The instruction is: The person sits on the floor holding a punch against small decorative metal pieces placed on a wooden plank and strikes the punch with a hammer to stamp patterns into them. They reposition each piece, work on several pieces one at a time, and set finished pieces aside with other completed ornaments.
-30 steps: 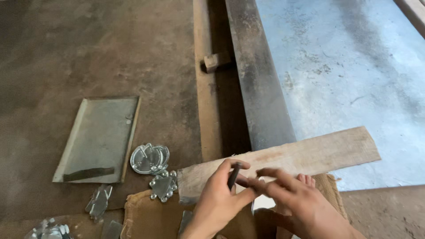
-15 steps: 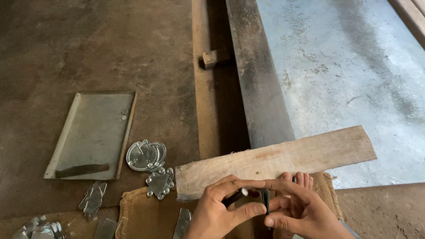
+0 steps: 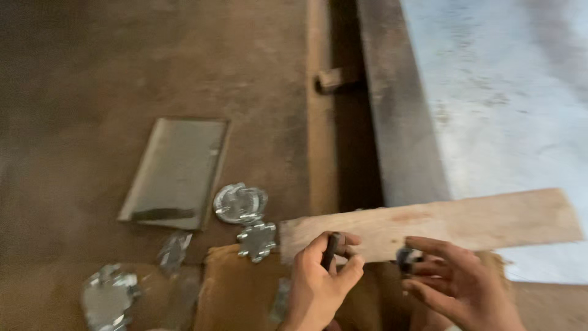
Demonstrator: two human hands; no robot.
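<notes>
Two hands work at the near edge of the floor area, frame blurred. Left hand is curled, thumb and fingers pinching a short dark rod-like piece, held upright against the near long edge of a wooden plank. Right hand sits just beside it, apart from the left, fingers half curled round a small dark item; kind of item can't be told. Plank lies crosswise, left end near a brown cardboard sheet under the hands. Just left of plank end: a cog-shaped metal piece, and above it a round shiny metal piece. Further left, a flat rect. metal tray on the dirt floor. More shiny metal scraps at bottom-left corner. A grey metal sheet fills the upper right.
</notes>
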